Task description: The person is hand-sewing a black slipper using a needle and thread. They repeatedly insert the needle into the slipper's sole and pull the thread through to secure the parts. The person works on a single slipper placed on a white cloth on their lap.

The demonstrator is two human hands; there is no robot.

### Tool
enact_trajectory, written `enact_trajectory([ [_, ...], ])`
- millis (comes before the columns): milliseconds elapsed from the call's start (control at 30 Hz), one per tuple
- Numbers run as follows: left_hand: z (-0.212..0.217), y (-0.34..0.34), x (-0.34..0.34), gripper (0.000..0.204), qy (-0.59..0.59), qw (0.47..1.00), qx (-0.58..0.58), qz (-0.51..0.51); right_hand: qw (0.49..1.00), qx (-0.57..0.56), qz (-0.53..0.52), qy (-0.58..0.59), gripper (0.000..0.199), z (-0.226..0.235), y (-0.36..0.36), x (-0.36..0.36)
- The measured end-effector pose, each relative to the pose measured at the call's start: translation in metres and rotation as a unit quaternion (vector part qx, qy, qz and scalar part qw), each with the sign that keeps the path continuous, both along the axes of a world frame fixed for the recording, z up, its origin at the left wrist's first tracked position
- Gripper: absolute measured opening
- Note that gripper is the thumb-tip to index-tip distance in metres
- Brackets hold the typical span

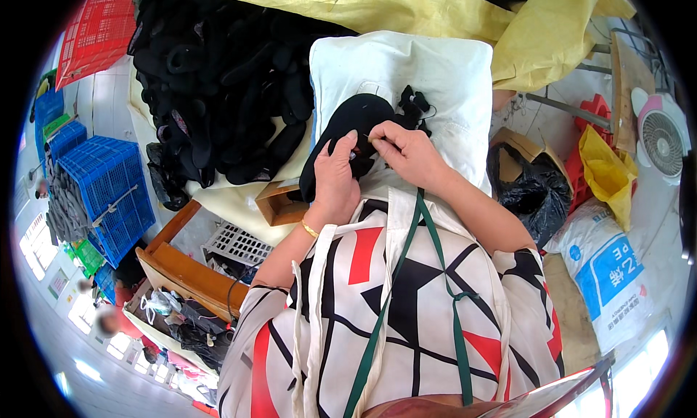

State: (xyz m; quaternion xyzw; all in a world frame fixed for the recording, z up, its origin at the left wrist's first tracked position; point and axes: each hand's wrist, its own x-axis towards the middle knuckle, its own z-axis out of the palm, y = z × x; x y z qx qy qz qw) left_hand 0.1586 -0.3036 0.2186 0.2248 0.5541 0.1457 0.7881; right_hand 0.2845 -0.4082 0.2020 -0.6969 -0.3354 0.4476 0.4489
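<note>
White cloth (406, 62) backs a soft, rounded black piece (363, 113) gripped by the left hand (336, 175), the right hand (412, 154) pinching fingertips together, a printed sack (602, 273) lower right.

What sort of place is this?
Probably a workshop or factory floor: a black fabric piece being handled beside a big heap of similar pieces, with a large blue plastic crate at left.

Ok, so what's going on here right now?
A person has both hands on a black cloth piece over a white cloth. The left hand grips its near side, while the right hand pinches at it; anything between those fingertips is too small to tell. Small black scraps lie just beyond, and a large black pile sits to the left.
</note>
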Motion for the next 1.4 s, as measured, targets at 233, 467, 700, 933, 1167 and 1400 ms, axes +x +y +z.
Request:
enact_trajectory([
  [233,-0.002,0.003,-0.002,0.011,-0.019,1.000,-0.015,-0.009,0.999,0.020,-0.018,-0.032,0.010,-0.003,0.003,-0.007],
  [467,-0.006,-0.007,-0.004,0.011,-0.063,0.998,0.014,-0.025,0.998,-0.047,-0.024,-0.037,0.010,0.013,0.027,0.000],
  [700,-0.009,-0.010,-0.006,0.009,-0.052,0.996,0.038,-0.070,0.977,-0.003,0.058,-0.206,0.010,0.019,0.028,0.014],
  [933,-0.016,-0.005,-0.012,0.016,-0.003,0.964,0.155,-0.215,0.940,0.067,-0.218,0.252,0.018,0.008,0.030,0.033],
  [1167,-0.003,0.042,0.012,0.029,0.024,0.820,0.391,-0.417,0.856,0.164,-0.297,0.391,0.013,0.023,-0.048,0.090],
  [1400,0.034,0.059,0.085,0.021,-0.060,0.502,0.572,-0.646,0.567,0.392,-0.705,0.165,0.024,0.004,-0.248,0.213],
])
